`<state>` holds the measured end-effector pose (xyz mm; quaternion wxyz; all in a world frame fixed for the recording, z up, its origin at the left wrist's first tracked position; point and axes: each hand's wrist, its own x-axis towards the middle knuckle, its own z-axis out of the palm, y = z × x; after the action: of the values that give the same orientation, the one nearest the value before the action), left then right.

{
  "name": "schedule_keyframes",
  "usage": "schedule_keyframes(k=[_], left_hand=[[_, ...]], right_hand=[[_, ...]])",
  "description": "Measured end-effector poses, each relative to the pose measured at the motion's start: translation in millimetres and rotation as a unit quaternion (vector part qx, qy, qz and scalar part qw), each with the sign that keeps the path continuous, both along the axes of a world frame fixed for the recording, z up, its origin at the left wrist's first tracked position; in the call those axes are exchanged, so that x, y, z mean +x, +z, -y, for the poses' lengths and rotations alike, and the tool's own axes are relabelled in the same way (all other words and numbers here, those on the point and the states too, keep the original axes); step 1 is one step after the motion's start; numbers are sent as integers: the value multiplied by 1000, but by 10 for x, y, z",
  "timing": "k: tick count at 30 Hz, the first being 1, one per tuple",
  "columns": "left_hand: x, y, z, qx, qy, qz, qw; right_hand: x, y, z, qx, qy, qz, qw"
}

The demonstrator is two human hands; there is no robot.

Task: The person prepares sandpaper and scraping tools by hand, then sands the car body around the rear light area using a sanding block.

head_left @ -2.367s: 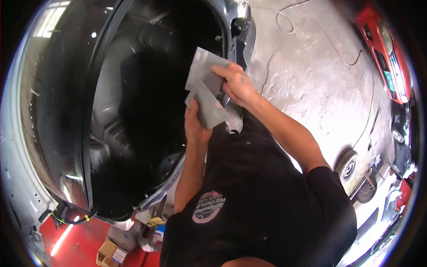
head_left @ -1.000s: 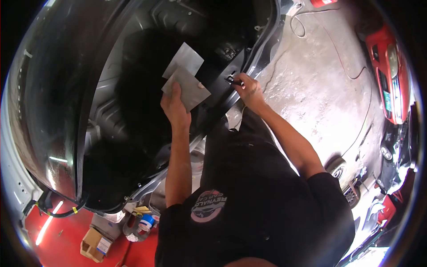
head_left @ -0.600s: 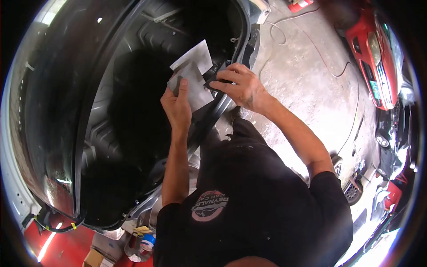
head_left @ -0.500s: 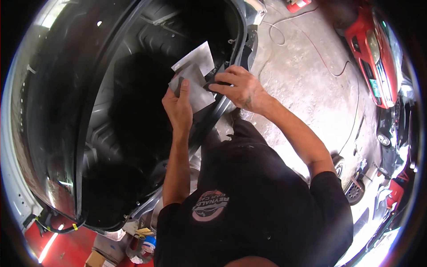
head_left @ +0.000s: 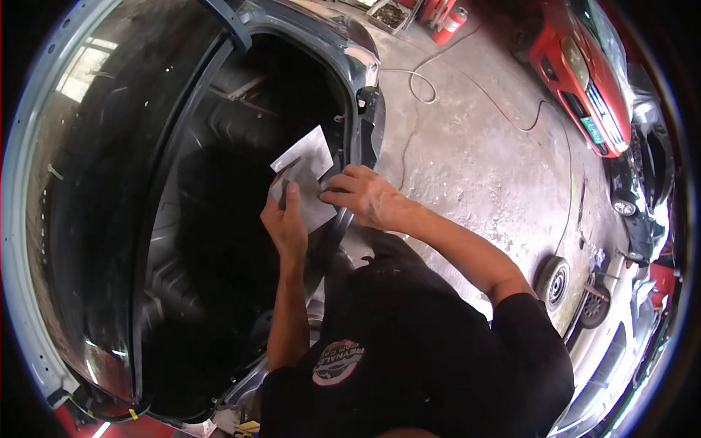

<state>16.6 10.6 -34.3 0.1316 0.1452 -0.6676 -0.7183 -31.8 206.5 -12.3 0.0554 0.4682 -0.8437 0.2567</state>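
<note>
My left hand [head_left: 286,228] is closed on two thin, flat sheets, with the thumb pressed on top. The upper sheet [head_left: 310,152] is whitish and catches the light, while the lower sheet [head_left: 315,209] is duller grey and smudged. A dark strip lies beside my left thumb. My right hand [head_left: 371,197] is pinched at the right edge of the sheets, its fingertips on a small dark flat piece [head_left: 326,191] that is mostly hidden. Both hands are above the rim of an open car trunk [head_left: 219,321], whose inside is dark.
The car's rear window [head_left: 95,204] lies to the left. On the concrete floor [head_left: 467,160] runs a thin hose [head_left: 422,75]. A red car [head_left: 577,80], a loose wheel [head_left: 556,283] and other cars stand to the right. A red canister [head_left: 449,25] is at the top.
My view has shifted, so hands and sheets appear lower and slightly left. The fingers of my right hand remain at the sheets' edge, and my left hand keeps its hold.
</note>
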Motion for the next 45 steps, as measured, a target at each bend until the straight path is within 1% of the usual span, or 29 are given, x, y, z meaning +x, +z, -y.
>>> schedule_keyframes(k=[2, 5, 8, 9, 10, 11, 13, 14, 18, 21, 22, 23, 24, 25, 26, 27, 28, 29, 32, 38, 43, 45], left_hand=[[11, -22, -63, -3, -1, 7, 1000], [15, -92, -116, 5, 6, 7, 1000], [-45, -57, -127, -8, 41, -13, 999], [-90, 18, -90, -18, 64, -24, 998], [-98, 75, -36, -27, 87, -31, 995], [-79, 93, 35, -11, 102, -25, 994], [-104, 99, 177, 26, 130, -23, 991], [-91, 96, 227, 55, 126, -27, 990], [40, -34, 234, 88, 173, 11, 981], [275, -239, 112, 95, 169, 48, 980], [376, -381, 47, 100, 163, 51, 980], [444, -509, -34, 106, 159, 51, 980], [509, -607, -134, 127, 169, 49, 976], [586, -708, -253, 148, 178, 50, 972], [640, -809, -378, 168, 186, 52, 967], [668, -917, -506, 196, 208, 51, 957], [718, -1014, -641, 224, 226, 54, 947], [763, -1102, -781, 251, 241, 59, 936], [786, -1193, -1137, 263, 270, 52, 925], [874, -1402, -1503, 295, 288, 72, 908], [923, -1608, -1483, 301, 334, 98, 888], [949, -1602, -1427, 307, 336, 101, 884]], right_hand=[[32, 12, -42, 1, -3, 19, 1000], [34, 57, -137, 32, 12, 51, 998], [38, 63, -296, 16, 40, 136, 990], [10, 60, -374, -47, 10, 213, 976], [-27, 54, -462, -109, -20, 292, 950], [-24, 46, -520, -168, -52, 370, 912], [-67, 266, -578, -212, -134, 489, 836], [-95, 359, -609, -229, -176, 537, 792], [-183, 332, -669, -242, -221, 548, 770], [-325, 587, -713, -177, -216, 462, 842], [-400, 669, -771, -130, -196, 347, 908], [-497, 756, -836, -80, -166, 223, 957], [-623, 841, -893, -30, -128, 96, 987], [-774, 919, -933, 37, -81, -23, 996], [-938, 986, -960, 99, -31, -141, 985], [-1103, 1020, -998, 154, 19, -256, 954], [-1261, 1004, -1093, 217, 65, -326, 918], [-1357, 1011, -1109, 251, 89, -341, 902], [-1620, 1056, -1100, 330, 159, -393, 844], [-1898, 958, -977, 325, 236, -490, 773], [-1995, 875, -923, 324, 235, -507, 763], [-2004, 867, -898, 321, 237, -510, 762]])
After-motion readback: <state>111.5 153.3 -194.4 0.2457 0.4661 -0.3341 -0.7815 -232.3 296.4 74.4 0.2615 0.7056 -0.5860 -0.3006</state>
